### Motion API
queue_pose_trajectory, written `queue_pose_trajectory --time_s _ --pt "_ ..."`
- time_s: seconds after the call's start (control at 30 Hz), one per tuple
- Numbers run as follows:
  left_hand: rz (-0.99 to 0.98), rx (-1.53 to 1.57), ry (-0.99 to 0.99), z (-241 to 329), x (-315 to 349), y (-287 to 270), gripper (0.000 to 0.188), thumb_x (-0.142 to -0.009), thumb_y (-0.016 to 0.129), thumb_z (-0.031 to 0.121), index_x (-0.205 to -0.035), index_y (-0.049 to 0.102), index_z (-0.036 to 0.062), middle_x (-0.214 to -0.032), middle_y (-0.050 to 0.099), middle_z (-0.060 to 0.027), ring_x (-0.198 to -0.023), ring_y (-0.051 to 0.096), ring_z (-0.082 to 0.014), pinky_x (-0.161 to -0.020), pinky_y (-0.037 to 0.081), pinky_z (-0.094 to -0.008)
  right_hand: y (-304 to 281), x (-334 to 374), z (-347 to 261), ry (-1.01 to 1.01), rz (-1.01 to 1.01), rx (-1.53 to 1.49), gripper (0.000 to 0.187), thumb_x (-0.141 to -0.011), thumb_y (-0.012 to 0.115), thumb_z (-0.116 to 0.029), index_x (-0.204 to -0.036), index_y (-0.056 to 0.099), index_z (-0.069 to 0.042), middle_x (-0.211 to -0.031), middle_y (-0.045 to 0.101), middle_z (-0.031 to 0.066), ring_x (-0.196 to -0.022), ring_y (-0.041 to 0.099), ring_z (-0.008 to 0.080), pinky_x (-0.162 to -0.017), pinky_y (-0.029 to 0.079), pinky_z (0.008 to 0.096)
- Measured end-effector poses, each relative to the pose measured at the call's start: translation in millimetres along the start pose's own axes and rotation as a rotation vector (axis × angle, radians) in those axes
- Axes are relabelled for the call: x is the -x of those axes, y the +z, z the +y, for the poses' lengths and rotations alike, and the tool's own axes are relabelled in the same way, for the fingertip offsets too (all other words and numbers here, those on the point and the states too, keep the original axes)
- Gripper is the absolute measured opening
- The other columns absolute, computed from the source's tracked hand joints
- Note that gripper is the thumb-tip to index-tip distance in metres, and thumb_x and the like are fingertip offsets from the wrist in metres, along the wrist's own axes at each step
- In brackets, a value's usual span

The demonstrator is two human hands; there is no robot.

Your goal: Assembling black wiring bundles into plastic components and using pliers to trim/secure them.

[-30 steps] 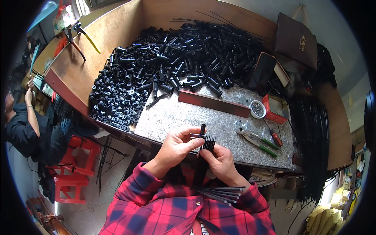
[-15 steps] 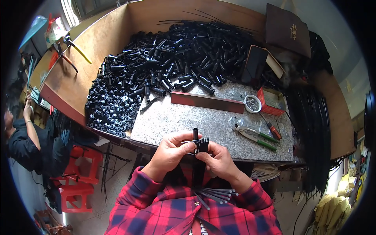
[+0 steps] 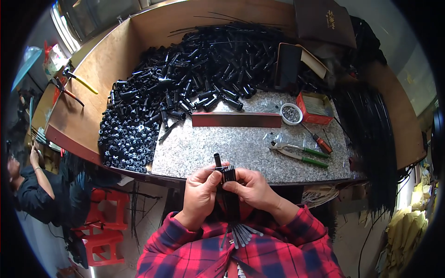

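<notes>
Between my two hands stands what looks like a black umbrella frame, a dense bundle of thin ribs with a short black tube poking up at the top. My left hand pinches the upper part, thumb and fingers closed beside the tube. On the other side, my right hand grips the top row of ribs between thumb and fingers. Grey rib ends fan out at the bottom against my checked shirt. Fingertips hide the exact spot where the tube meets the ribs.
Behind a red-and-black bar lie heaped black tubular parts and small black rings. Right: a white cup, red box, screwdriver, green-handled pincers, long black rods. Another person sits left.
The whole view has shifted a little. Both hands keep their hold on the umbrella frame, which has tilted slightly, and the grey rib ends point more downward.
</notes>
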State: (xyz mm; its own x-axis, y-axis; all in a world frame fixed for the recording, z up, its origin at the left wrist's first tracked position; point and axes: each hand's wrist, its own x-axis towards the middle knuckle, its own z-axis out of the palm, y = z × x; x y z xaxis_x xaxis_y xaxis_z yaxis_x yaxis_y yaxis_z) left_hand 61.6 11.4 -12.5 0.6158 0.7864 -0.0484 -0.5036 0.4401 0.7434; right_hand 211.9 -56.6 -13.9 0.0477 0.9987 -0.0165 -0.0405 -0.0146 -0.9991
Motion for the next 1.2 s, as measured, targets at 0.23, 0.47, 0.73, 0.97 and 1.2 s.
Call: queue_pose_trajectory --time_s 0.23,0.47,0.73,0.97,1.2 --pt "-0.031 -0.009 0.055 -4.0 1.7 9.9 0.035 -0.095 0.053 0.021 -0.117 0.055 -0.0067 -0.107 0.063 -0.0105 -0.096 0.061 -0.0146 -0.087 0.047 -0.0271 0.4 1.2 -7.5 -0.051 -0.024 0.028 0.014 -0.090 0.063 -0.016 -0.093 0.063 -0.002 -0.071 0.056 -0.0038 -0.063 0.049 0.0030 -0.054 0.041 0.0215" --pt "0.004 0.029 0.066 -5.7 2.1 16.8 0.037 -0.097 0.049 0.023 -0.120 0.052 -0.0071 -0.105 0.063 -0.0125 -0.096 0.061 -0.0172 -0.087 0.048 -0.0295 -0.5 1.8 -16.3 -0.055 -0.013 0.085 0.016 -0.090 0.062 -0.015 -0.095 0.063 0.000 -0.074 0.058 -0.0018 -0.070 0.051 0.0042 -0.062 0.044 0.0229" --pt "-0.023 -0.002 0.033 -4.5 1.4 16.8 0.039 -0.098 0.045 0.029 -0.116 0.055 -0.0048 -0.117 0.059 -0.0138 -0.102 0.058 -0.0202 -0.093 0.045 -0.0358 -2.6 -3.0 -10.4 0.038 -0.048 -0.047 0.018 -0.090 0.062 -0.017 -0.091 0.063 0.000 -0.073 0.059 0.0003 -0.071 0.050 0.0045 -0.063 0.042 0.0248" --pt "-0.054 0.039 0.020 -4.3 0.9 18.6 0.039 -0.099 0.044 0.028 -0.119 0.053 -0.0047 -0.111 0.061 -0.0148 -0.098 0.060 -0.0202 -0.090 0.046 -0.0329 -8.5 -4.9 -13.7 0.125 -0.154 -0.190 0.016 -0.091 0.062 -0.016 -0.095 0.065 0.000 -0.081 0.060 -0.0035 -0.077 0.052 0.0039 -0.068 0.044 0.0226" --pt "-0.033 0.079 0.029 -6.8 1.9 9.8 0.036 -0.099 0.044 0.026 -0.116 0.055 -0.0038 -0.119 0.058 -0.0146 -0.102 0.059 -0.0200 -0.093 0.045 -0.0346 -13.3 -10.7 -9.7 0.214 -0.256 -0.338 0.015 -0.092 0.060 -0.015 -0.097 0.063 -0.001 -0.084 0.060 -0.0035 -0.078 0.052 0.0028 -0.069 0.044 0.0207"
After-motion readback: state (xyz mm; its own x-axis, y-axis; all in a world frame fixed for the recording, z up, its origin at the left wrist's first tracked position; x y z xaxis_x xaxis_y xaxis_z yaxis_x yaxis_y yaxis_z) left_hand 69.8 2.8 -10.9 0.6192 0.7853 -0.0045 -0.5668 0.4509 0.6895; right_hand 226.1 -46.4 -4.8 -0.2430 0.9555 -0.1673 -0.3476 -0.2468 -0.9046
